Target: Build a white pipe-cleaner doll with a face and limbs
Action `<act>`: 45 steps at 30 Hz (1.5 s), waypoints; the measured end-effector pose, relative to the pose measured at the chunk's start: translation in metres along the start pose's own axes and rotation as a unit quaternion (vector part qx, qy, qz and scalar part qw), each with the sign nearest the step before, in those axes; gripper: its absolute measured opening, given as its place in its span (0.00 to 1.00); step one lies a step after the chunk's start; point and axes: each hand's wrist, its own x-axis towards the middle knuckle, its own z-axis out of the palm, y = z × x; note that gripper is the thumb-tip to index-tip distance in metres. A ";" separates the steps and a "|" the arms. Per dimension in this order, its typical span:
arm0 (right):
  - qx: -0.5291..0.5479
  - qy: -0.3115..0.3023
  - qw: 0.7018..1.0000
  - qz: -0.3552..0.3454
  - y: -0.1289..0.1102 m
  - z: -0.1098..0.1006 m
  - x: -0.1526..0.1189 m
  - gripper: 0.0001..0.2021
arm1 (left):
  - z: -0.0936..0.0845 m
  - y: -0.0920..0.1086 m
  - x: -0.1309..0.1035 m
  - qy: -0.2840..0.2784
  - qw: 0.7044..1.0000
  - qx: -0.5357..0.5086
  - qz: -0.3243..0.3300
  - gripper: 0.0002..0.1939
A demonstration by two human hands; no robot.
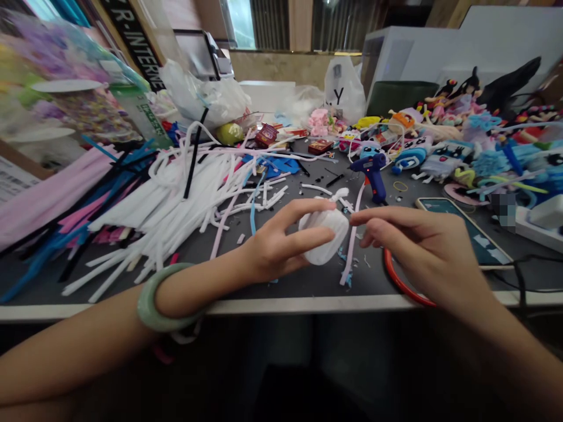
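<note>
My left hand (pixel 281 240), with a pale green bangle above the wrist, grips a rounded white object (pixel 326 234) over the front of the table. A small white knob sticks up from the top of that object. Just to its right is my right hand (pixel 409 240), thumb and forefinger brought close together and pointing at the object. Whether anything small sits between those fingertips is too small to tell. Behind my hands a dark blue glue gun (pixel 373 174) rests on the table beside a pale pink strip (pixel 352 252).
White fuzzy stems (pixel 185 187) lie heaped at the left beside pink, blue and black ones. A phone (pixel 466 231) and a red curved handle (pixel 398 278) are at the right. Colourful dolls (pixel 448 158) crowd the back right. The table's pale edge (pixel 281 305) runs in front.
</note>
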 end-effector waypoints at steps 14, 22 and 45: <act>-0.431 -0.235 0.861 0.132 0.100 -0.050 -0.040 0.13 | -0.001 -0.002 0.001 0.020 0.996 0.009 -0.082 0.18; -0.440 -0.300 0.819 0.215 0.081 -0.047 -0.025 0.14 | -0.003 -0.001 0.004 0.031 0.996 0.001 -0.086 0.20; -0.515 -0.139 0.789 0.305 0.054 -0.074 -0.023 0.16 | -0.007 -0.004 0.005 0.044 0.995 0.013 -0.086 0.29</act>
